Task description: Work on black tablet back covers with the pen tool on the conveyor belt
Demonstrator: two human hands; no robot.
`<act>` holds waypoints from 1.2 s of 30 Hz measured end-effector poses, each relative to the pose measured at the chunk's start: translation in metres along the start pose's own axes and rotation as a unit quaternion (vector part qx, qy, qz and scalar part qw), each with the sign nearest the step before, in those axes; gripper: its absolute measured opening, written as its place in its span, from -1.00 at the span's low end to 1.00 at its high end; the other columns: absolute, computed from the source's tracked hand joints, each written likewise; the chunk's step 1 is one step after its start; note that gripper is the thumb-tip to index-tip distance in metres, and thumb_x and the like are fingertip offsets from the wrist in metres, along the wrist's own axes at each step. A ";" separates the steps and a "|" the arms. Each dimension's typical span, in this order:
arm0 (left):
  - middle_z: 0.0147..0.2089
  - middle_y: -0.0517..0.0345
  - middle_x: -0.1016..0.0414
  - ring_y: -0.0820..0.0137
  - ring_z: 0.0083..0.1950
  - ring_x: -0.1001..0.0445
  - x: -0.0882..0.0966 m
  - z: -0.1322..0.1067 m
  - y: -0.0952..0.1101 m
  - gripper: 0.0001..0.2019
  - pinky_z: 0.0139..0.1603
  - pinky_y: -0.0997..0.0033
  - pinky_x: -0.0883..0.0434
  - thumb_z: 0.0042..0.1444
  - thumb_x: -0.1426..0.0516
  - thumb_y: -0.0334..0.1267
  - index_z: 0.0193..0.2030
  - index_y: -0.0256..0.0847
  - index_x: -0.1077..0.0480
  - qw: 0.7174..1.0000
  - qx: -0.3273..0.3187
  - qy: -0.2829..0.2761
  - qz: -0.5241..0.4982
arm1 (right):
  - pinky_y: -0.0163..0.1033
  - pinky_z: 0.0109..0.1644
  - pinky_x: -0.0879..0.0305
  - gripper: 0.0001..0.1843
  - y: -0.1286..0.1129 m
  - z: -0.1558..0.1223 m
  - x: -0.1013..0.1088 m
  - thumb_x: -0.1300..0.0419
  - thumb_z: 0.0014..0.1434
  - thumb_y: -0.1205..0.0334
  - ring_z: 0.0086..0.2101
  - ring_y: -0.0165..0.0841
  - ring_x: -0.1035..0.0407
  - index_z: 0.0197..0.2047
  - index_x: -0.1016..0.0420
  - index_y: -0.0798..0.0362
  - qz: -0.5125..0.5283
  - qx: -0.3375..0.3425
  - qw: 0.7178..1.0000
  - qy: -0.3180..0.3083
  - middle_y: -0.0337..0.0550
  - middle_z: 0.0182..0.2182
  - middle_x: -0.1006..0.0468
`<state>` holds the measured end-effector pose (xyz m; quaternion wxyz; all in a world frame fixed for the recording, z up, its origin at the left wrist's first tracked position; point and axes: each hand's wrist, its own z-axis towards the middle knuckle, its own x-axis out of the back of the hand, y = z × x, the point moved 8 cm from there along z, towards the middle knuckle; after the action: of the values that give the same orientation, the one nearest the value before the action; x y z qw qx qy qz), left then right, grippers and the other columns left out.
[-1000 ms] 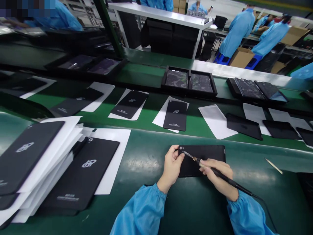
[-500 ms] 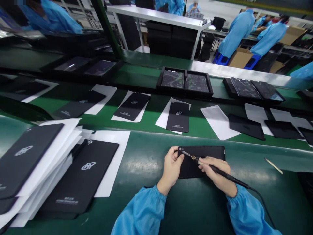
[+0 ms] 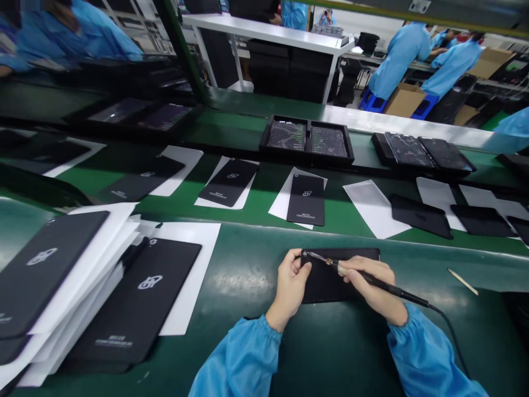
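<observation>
On the green bench in front of me lies a black tablet back cover, its long side running left to right. My left hand grips its upper left corner, thumb on the near face and fingers curled at the edge. In my right hand is a soldering iron, held like a pen and slanting down to the left. Its metal tip lies at the cover's upper left corner, beside my left thumb; whether it touches cannot be made out. A black cord trails from the handle to the lower right.
Left of me, black back covers are stacked with white sheets. A thin pale stick lies at right. Beyond, more covers rest on paper along a green belt, with black trays of screens behind. People in blue coats work farther off.
My right hand and the soldering iron have shifted slightly right, the iron lying a little flatter. My left hand keeps its hold. The covers and sheets on the belt have moved slightly right.
</observation>
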<state>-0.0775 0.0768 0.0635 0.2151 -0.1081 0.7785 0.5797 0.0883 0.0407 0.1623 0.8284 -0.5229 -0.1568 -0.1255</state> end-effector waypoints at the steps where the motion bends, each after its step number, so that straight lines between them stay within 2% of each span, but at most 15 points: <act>1: -0.26 0.12 -0.65 0.27 -0.21 -0.63 0.000 0.000 0.000 -0.75 -0.19 0.39 -0.46 0.07 -0.27 -0.24 -0.12 -0.16 -0.37 1.000 -0.001 0.000 0.000 | -0.26 -0.37 -0.51 -0.77 0.000 0.002 -0.001 -0.21 0.30 0.36 -0.43 -0.36 -0.55 -0.07 -0.65 -0.06 -0.003 0.001 1.000 -0.002 -0.18 -0.34 -0.67; 13: -0.35 0.18 -0.60 0.38 -0.33 -0.55 0.000 0.000 -0.001 -0.77 -0.28 0.46 -0.41 0.07 -0.28 -0.25 -0.14 -0.17 -0.37 1.000 0.005 0.001 -0.003 | -0.26 -0.24 -0.55 -0.83 0.014 0.009 0.002 -0.23 0.31 0.26 -0.37 -0.36 -0.57 -0.09 -0.66 -0.03 -0.023 -0.046 0.998 -0.034 -0.18 -0.34 -0.66; 18: -0.34 0.17 -0.60 0.41 -0.34 -0.54 0.001 0.000 0.000 -0.79 -0.28 0.48 -0.40 0.07 -0.27 -0.29 -0.16 -0.19 -0.38 1.000 -0.003 0.006 0.003 | -0.28 -0.27 -0.53 -0.84 0.009 0.010 -0.002 -0.23 0.32 0.25 -0.39 -0.36 -0.55 -0.14 -0.67 -0.01 -0.015 -0.041 0.999 -0.029 -0.18 -0.37 -0.66; 25: -0.32 0.15 -0.62 0.36 -0.29 -0.59 -0.001 0.000 0.001 -0.79 -0.22 0.45 -0.42 0.09 -0.25 -0.32 -0.13 -0.21 -0.38 1.000 -0.012 -0.003 0.003 | -0.30 -0.33 -0.50 -0.80 -0.005 0.002 0.001 -0.22 0.30 0.35 -0.42 -0.39 -0.53 -0.12 -0.66 -0.05 -0.006 -0.007 1.000 0.007 -0.21 -0.38 -0.66; 36: -0.33 0.16 -0.63 0.38 -0.31 -0.58 0.001 0.000 0.001 -0.79 -0.21 0.45 -0.43 0.09 -0.26 -0.31 -0.14 -0.20 -0.37 1.000 -0.013 -0.003 0.003 | -0.29 -0.28 -0.52 -0.83 0.004 0.003 -0.009 -0.23 0.29 0.34 -0.40 -0.39 -0.55 -0.14 -0.67 -0.02 -0.015 -0.022 1.000 0.002 -0.22 -0.37 -0.66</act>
<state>-0.0790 0.0775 0.0633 0.2141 -0.1064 0.7706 0.5908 0.0811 0.0456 0.1573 0.8148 -0.5387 -0.1599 -0.1425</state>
